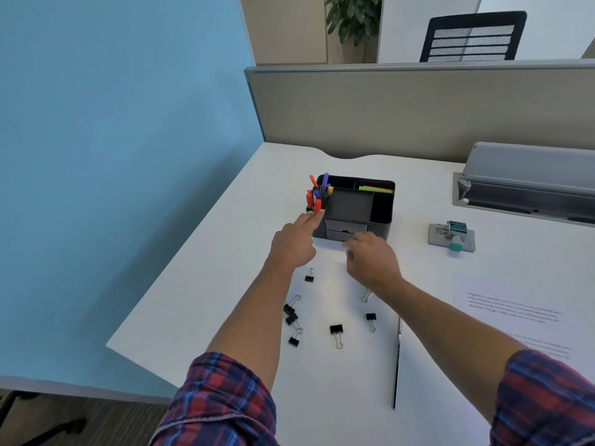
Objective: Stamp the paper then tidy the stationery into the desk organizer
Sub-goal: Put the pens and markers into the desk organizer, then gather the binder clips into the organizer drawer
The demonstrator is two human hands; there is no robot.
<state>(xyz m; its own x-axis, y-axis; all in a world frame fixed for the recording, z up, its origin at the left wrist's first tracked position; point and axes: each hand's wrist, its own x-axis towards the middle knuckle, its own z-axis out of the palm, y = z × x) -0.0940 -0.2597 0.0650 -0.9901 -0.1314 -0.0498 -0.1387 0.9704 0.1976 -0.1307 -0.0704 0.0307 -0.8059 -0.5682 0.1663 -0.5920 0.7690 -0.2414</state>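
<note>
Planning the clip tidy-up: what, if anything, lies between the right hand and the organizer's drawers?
Nothing visible does. The right hand is already at the front of the desk organizer, fingers by the lower drawer. The binder clips lie behind it, nearer the person.

Operator body: two bare forearms, plaid shirt.
Sleeves (222, 400) in red, blue and navy check are rolled to the elbow; light stitching edges each cuff.

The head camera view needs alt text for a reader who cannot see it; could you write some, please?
A person's left hand slots an orange marker into a black desk organizer while the right hand reaches toward its drawers. Binder clips lie scattered on the white desk.
</note>
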